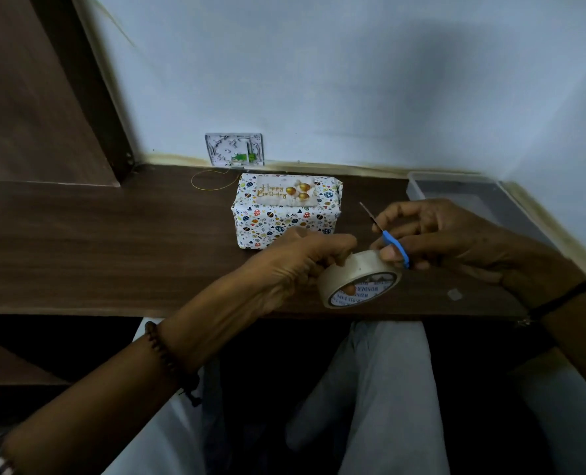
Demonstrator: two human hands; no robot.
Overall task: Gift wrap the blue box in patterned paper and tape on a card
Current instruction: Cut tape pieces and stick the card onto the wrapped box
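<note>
Pale wall meets a dark wood counter (113,252), dimly lit, so small detail is lost. The box (277,222) stands near the back of the counter, wholly covered in white patterned paper. None of its own surface shows, and its near right corner is hidden by the left hand (298,265). On its top lies a card (286,193) reading "Happy Birthday" in gold script beside gold balloons.

The left hand grips a tape roll (360,282) over the counter's front edge, fingers curled over its rim and one fingertip showing through the core. The core's label reads "WONDER"; the rest is too small and tilted to read. The right hand (439,234) holds scissors (392,246), a digit through the blue handle loop and the blades pointing up and left; whether they are parted is unclear.

A clear plastic container (456,193) sits at the far right, partly behind that hand. A wall plate (235,149) behind the box carries markings too blurred to make out.
</note>
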